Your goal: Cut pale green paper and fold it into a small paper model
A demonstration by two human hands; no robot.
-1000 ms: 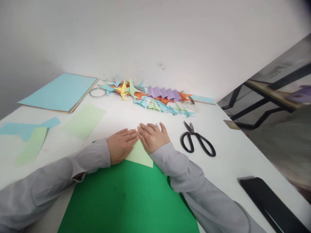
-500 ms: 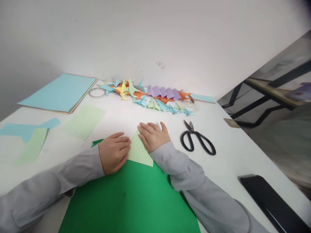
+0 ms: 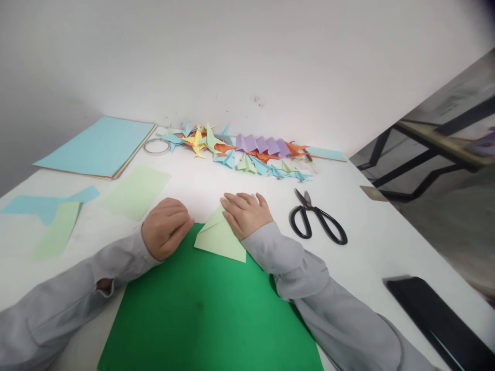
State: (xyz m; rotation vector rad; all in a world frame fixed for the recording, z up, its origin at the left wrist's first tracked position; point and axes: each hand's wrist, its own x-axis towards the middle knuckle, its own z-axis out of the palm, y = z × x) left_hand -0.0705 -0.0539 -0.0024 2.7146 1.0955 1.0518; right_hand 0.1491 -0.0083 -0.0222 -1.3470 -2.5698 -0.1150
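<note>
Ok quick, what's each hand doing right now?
Left hand: curled shut, nothing seen in it, at the edge of the green sheet.
Right hand: open and flat, pressing on the folded light green paper.

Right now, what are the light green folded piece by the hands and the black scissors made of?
Light green folded piece: thin matte paper, it seems; crisp creases, flat flap. Scissors: probably metal, painted or coated black, slightly shiny; thin pointed blades, looped handles.

Left hand (image 3: 166,228) curled, right hand (image 3: 247,214) flat.
</note>
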